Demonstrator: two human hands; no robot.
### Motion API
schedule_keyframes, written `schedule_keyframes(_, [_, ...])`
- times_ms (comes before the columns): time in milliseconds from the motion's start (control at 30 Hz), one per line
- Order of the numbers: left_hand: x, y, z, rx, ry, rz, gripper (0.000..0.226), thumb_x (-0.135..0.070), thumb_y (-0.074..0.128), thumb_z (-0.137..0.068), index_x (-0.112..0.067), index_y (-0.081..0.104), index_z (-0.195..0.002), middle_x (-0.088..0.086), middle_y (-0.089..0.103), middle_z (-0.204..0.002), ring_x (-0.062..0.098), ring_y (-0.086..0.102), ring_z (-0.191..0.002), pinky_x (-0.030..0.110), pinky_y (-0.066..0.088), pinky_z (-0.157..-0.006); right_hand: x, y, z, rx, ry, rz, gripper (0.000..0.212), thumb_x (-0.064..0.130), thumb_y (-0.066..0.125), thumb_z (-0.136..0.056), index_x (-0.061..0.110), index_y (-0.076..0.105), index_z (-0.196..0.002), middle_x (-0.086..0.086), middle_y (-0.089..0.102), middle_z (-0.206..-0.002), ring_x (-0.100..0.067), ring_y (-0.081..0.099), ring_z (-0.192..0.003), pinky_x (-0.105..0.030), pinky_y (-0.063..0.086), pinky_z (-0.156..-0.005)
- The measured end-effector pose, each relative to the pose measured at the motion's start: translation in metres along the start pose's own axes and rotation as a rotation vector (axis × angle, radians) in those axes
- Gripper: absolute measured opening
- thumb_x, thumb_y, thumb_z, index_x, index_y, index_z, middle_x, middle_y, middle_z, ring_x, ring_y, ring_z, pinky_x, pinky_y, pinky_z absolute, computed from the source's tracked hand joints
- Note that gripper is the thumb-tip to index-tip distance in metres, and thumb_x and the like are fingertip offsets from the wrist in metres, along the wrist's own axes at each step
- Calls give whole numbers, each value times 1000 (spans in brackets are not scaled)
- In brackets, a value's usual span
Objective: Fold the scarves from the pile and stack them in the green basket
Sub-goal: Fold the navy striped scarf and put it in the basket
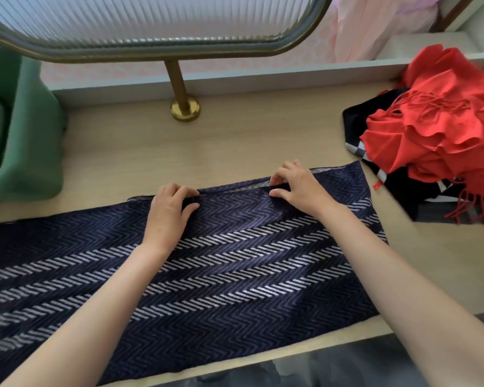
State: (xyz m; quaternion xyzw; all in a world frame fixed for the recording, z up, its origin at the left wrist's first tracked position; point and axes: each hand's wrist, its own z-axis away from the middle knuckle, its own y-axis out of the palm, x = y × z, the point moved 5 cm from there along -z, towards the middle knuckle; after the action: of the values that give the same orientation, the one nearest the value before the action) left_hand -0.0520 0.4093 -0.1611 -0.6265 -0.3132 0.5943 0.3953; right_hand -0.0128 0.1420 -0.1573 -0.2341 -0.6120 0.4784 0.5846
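A navy scarf with pale zigzag stripes lies spread flat across the wooden table, running from the left edge to the right. My left hand pinches its far edge near the middle. My right hand pinches the same far edge further right, fingers curled on the cloth. The green basket stands at the far left with something pale inside it. The pile of scarves sits at the right: a red fringed scarf on top of a dark checked one.
A brass post with a round foot stands on the table behind the scarf and carries a ribbed glass panel. A low ledge runs along the back. The table's front edge is close to me.
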Motion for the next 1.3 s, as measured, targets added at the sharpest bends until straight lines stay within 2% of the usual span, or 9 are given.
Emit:
schedule_keyframes(133, [4, 0, -10, 68, -9, -2, 9, -23, 65, -90, -18, 64, -97, -4, 55, -98, 19, 44, -102, 33, 33, -91, 8, 0, -8, 52, -25, 23, 9, 21, 68, -87, 16, 61, -90, 5, 49, -93, -16, 42, -97, -33, 37, -91])
schedule_keyframes(267, [7, -5, -17, 81, -63, 96, 6, -21, 60, -93, -21, 56, -90, -6, 55, -91, 16, 47, -94, 34, 41, -84, 12, -5, -15, 62, 20, 45, 6, 24, 55, -95, 19, 55, -96, 3, 54, -88, -20, 48, -91, -33, 39, -80])
schedule_keyframes(400, [9, -7, -22, 62, -143, 133, 6, -22, 59, -94, -20, 53, -95, -6, 53, -85, 13, 48, -88, 28, 39, -76, 11, -2, -25, 125, 84, 136, 10, 28, 49, -98, 19, 53, -101, 0, 56, -98, -21, 41, -100, -34, 38, -89])
schedule_keyframes(600, [8, -4, -29, 6, -84, 25, 11, -25, 56, -96, -15, 59, -97, -2, 62, -91, 15, 53, -87, 32, 45, -70, 14, 2, -34, 186, 153, 215, 18, 28, 45, -100, 17, 55, -110, -6, 53, -107, -29, 34, -115, -33, 27, -99])
schedule_keyframes(700, [8, -1, -28, -24, -34, -22, 13, -27, 57, -95, -14, 60, -97, 0, 60, -94, 19, 55, -90, 33, 46, -75, 15, 2, -34, 173, 164, 259, 19, 29, 43, -101, 18, 54, -112, -5, 49, -102, -29, 29, -118, -34, 22, -103])
schedule_keyframes(833, [18, -9, -26, -62, -46, 7, 23, -33, 60, -92, -16, 63, -108, 0, 59, -103, 21, 49, -104, 30, 32, -92, 34, -3, -31, 39, 17, 435, 19, 31, 46, -99, 19, 57, -108, 1, 51, -105, -21, 26, -117, -31, 12, -100])
schedule_keyframes(1033, [66, -53, 3, -145, -118, 35, 27, -24, 57, -95, -16, 61, -120, 3, 57, -116, 22, 49, -112, 35, 32, -100, 90, 27, -44, 69, -58, 105, 27, 38, 57, -93, 23, 60, -116, 2, 52, -116, -21, 35, -119, -34, 18, -100])
schedule_keyframes(1133, [91, -63, 21, -171, -137, 30, 27, -15, 57, -94, -11, 61, -121, 6, 60, -114, 25, 52, -110, 43, 40, -98, 119, 50, -54, 76, -109, 11, 27, 35, 62, -90, 22, 60, -114, 7, 55, -105, -17, 38, -114, -29, 19, -96])
schedule_keyframes(1300, [114, -63, 34, -155, -172, 18, 21, -13, 62, -91, -12, 68, -111, 4, 60, -105, 22, 54, -103, 43, 43, -96, 140, 67, -67, 96, -124, -43, 17, 31, 65, -88, 21, 64, -101, 10, 54, -95, -14, 40, -105, -26, 20, -90])
